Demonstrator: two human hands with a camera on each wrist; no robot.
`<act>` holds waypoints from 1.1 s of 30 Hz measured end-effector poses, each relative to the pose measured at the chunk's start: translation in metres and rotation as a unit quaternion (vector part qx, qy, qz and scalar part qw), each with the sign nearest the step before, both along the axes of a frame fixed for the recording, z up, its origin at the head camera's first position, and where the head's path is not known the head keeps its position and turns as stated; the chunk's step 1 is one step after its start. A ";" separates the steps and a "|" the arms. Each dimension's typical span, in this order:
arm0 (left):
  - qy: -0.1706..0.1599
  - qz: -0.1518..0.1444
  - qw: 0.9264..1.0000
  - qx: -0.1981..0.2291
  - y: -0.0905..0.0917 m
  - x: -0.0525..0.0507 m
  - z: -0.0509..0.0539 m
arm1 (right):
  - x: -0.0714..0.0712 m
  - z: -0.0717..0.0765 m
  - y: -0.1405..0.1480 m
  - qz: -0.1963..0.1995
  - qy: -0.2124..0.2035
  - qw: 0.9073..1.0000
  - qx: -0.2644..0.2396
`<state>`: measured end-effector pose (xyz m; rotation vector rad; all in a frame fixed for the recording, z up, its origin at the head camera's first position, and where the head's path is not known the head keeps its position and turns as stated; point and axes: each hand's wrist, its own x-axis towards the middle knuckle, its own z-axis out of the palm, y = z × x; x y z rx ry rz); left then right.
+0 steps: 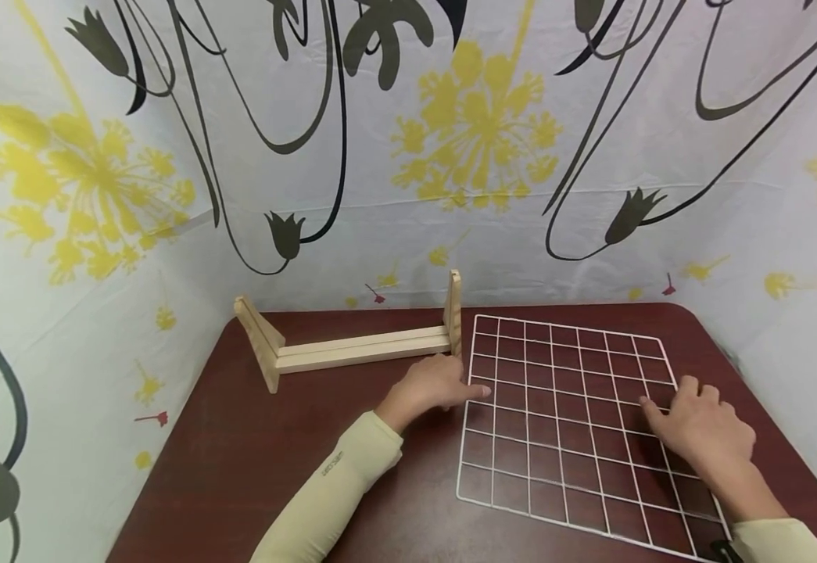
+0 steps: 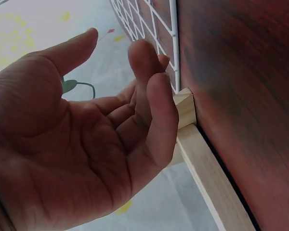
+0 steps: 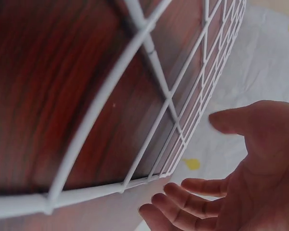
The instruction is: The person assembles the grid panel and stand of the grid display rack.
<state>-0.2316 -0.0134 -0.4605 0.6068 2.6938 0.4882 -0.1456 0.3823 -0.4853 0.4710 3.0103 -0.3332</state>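
A white wire grid (image 1: 572,404) lies on the dark red table. At its left edge is my left hand (image 1: 431,385), thumb reaching over the wires, beside the right end of a wooden stand (image 1: 362,349). In the left wrist view my left hand (image 2: 106,130) has bent, relaxed fingers and an uncovered palm, near the stand's bar (image 2: 209,178). My right hand (image 1: 707,426) is at the grid's right edge, thumb over the wires. The right wrist view shows my right hand (image 3: 260,163) with thumb and fingers apart beside the grid (image 3: 94,113); contact cannot be told.
The table (image 1: 239,469) has a patterned white cloth (image 1: 352,172) behind it and at both sides. The stand is at the table's back left, with two upright end pieces. A small dark object (image 1: 726,551) shows near the grid's bottom right corner.
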 end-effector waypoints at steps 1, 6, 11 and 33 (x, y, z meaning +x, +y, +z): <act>0.003 0.003 1.000 -0.002 0.001 -0.002 -0.001 | -0.002 0.001 0.001 -0.003 -0.008 1.000 -0.001; 0.009 0.006 0.999 -0.030 0.009 -0.008 -0.006 | -0.003 -0.003 0.006 -0.015 -0.026 1.000 -0.003; 0.010 0.003 0.998 -0.058 0.017 -0.013 -0.010 | -0.004 -0.006 0.013 -0.007 -0.035 0.999 -0.012; 0.041 0.033 0.990 -0.133 0.034 -0.019 -0.021 | -0.016 -0.004 0.028 0.016 -0.087 0.996 -0.031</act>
